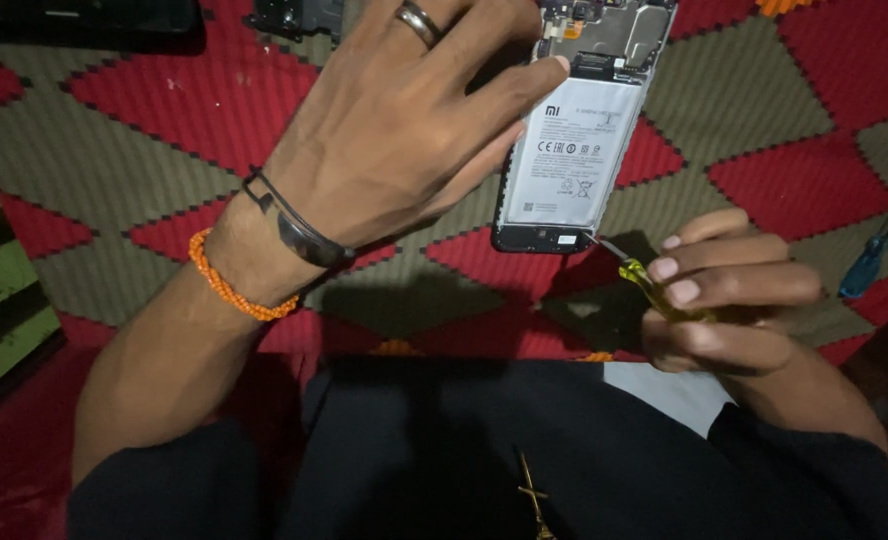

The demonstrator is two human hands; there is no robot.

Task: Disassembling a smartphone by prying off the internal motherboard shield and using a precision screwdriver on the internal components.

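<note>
From the head camera we look down at a red and olive patterned cloth [764,110] spread in front of us. Our left hand [404,120] lies flat over the left edge of an opened phone [579,140], fingers spread and pressing it to the cloth rather than closing round it; a ring sits on one finger, and a black band and an orange bead bracelet [232,285] circle the wrist. The phone lies at the far middle of the scene, back cover already off, with its pale battery [574,150] showing in the frame and the circuit parts bare at the far end.

Our right hand [724,300], near right, is clenched round a yellow-handled screwdriver [649,280], whose thin metal tip touches the near bottom edge of the phone. So the opening is done and the battery is in its seat; we judge that the work at the near edge is in hand, and we cannot tell which screws are out.

Well to the right a blue-handled screwdriver [869,262] lies loose on the cloth. A dark part [294,15] sits at the far edge, left of the phone. We see no tray or box for small parts.
</note>
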